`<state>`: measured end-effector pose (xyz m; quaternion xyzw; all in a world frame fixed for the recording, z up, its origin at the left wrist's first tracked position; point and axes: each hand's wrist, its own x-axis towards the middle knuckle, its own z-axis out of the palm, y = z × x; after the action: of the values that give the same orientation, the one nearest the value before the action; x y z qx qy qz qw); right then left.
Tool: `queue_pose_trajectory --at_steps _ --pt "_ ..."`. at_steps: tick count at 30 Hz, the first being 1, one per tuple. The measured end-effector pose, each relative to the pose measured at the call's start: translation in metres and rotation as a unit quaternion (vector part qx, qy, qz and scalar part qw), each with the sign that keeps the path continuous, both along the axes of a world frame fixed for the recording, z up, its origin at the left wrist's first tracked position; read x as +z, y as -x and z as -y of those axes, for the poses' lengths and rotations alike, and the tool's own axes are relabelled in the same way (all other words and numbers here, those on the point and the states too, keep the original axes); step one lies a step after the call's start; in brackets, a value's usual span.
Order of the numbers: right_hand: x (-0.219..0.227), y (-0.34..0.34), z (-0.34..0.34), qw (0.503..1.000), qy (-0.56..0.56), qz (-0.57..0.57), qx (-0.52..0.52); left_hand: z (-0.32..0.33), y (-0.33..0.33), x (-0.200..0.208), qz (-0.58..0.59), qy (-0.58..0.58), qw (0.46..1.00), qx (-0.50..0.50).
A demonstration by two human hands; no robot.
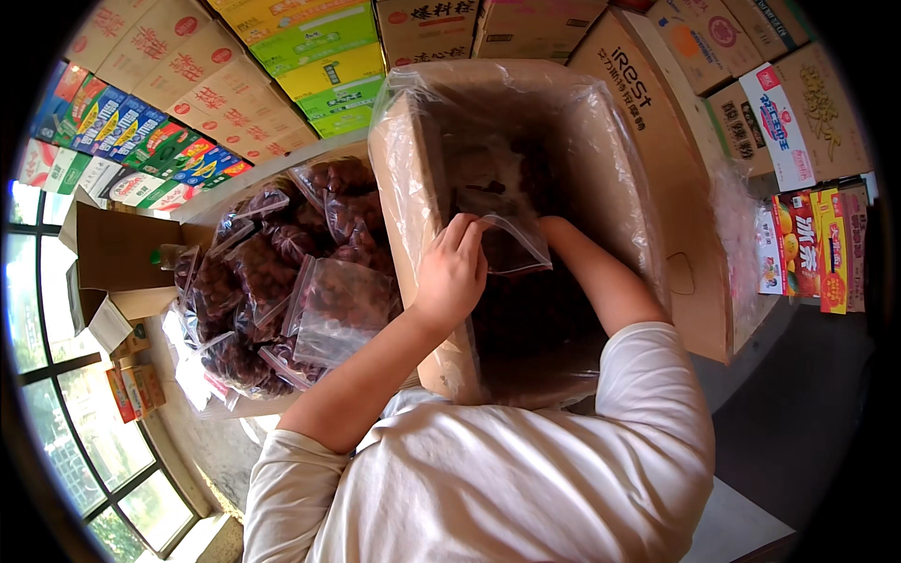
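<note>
My left hand [455, 267] is closed on the rim of a clear zip bag [519, 244], above the inside of a tall cardboard box [410, 178]. My right forearm reaches into the same box; the right hand [556, 231] is mostly hidden behind the bag and in shadow, so its fingers do not show. Clear plastic film [610, 159] lines the box. Dark, roundish dried fruit, looking like red dates [535, 314], lies deep inside. Left of the box, filled zip bags [258, 272] of the same dark red fruit are heaped together.
An apparently unfilled zip bag [343, 314] lies on the heap. Stacked cartons [216, 89] line the far side, and a large flattened or standing cardboard panel [648, 141] rises right of the box. An open small carton [127, 249] stands at the left by the window [84, 422].
</note>
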<state>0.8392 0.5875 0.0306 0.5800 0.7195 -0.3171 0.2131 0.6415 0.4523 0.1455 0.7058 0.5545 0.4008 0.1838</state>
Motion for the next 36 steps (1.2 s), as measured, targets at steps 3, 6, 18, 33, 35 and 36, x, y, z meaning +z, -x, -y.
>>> queue_pose_trajectory --at_steps 3,6,18,33,35,36 --pt "0.006 0.0 -0.023 0.999 0.031 -0.013 0.024 -0.001 0.0 0.0 0.002 -0.004 1.0 -0.002" --pt "-0.013 0.007 -0.061 0.991 -0.131 0.01 -0.005 -0.002 -0.001 0.0 0.004 -0.011 1.0 0.001" --pt "-0.079 0.018 -0.101 0.957 -0.265 0.113 -0.028 -0.002 0.001 -0.001 -0.016 -0.014 1.0 -0.001" --pt "-0.074 -0.01 -0.007 0.96 -0.252 0.088 -0.081 -0.001 0.001 0.0 0.016 -0.022 1.0 -0.005" --pt "-0.064 -0.015 0.009 0.959 -0.254 0.063 -0.106 -0.001 0.002 -0.001 0.012 -0.026 1.0 -0.007" --pt "-0.058 -0.016 0.017 0.959 -0.255 0.05 -0.116 -0.001 0.001 -0.001 0.012 -0.025 1.0 -0.007"
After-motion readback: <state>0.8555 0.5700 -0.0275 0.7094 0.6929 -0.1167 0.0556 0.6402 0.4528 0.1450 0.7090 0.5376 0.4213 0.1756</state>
